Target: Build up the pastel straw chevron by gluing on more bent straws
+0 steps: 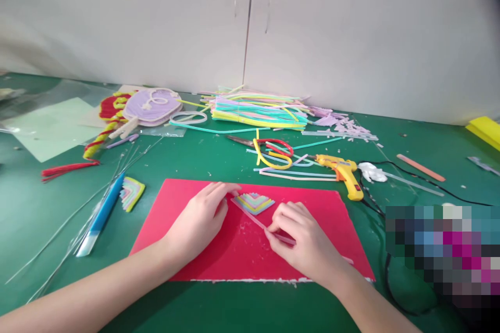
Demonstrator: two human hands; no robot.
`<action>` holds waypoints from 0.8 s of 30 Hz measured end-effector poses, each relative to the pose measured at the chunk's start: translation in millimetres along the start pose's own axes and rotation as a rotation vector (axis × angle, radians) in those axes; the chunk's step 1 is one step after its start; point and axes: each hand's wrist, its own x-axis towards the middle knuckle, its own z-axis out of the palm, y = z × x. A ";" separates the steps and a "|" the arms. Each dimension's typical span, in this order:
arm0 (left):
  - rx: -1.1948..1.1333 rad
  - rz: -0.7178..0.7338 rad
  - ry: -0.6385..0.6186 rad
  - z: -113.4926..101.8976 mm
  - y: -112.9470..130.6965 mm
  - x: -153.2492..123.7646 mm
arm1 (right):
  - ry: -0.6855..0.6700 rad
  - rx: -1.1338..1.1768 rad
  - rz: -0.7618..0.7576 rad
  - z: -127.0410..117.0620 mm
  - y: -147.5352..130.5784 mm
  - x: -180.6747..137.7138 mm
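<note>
A pink pipe cleaner [252, 217] lies slanted over a red board [211, 263]. My right hand [302, 231] pinches it between thumb and fingers, and its tail runs under the palm. My left hand [199, 218] is bent over the upper left end, fingertips closed at the tip of the strip. Just beyond the strip, between both hands, is a fan-shaped piece of nested V pipe cleaners [255, 204] in pastel colours, with a yellow and a blue band outermost. A similar striped piece [133, 194] rests left of the board, beside a blue-handled tool [104, 208].
A yellow hot glue gun [344, 169] lies behind the board's right corner, its black cord trailing right. Scissors [273, 148] and loose strips lie behind the board. Pipe cleaner bundles [258, 114] stand against the white cabinet [156, 21]. Thin wires [70, 223] and a purple fuzzy shape [152, 106] are left.
</note>
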 end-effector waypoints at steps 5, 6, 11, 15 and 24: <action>0.000 0.014 0.012 -0.5 0.5 0.0 | -0.011 -0.019 0.008 -0.9 -0.3 1.5; 0.002 0.018 0.012 -0.6 0.5 0.0 | -0.015 -0.021 0.010 -1.3 -0.4 1.5; 0.018 0.083 0.052 -0.4 0.5 -0.2 | -0.021 -0.011 0.015 -2.9 -0.3 1.6; 0.087 0.227 0.093 0.4 1.2 -1.2 | -0.024 -0.006 0.019 -3.2 0.3 2.0; 0.151 0.282 -0.055 -4.8 3.7 3.0 | -0.015 0.000 0.012 -2.5 2.7 0.3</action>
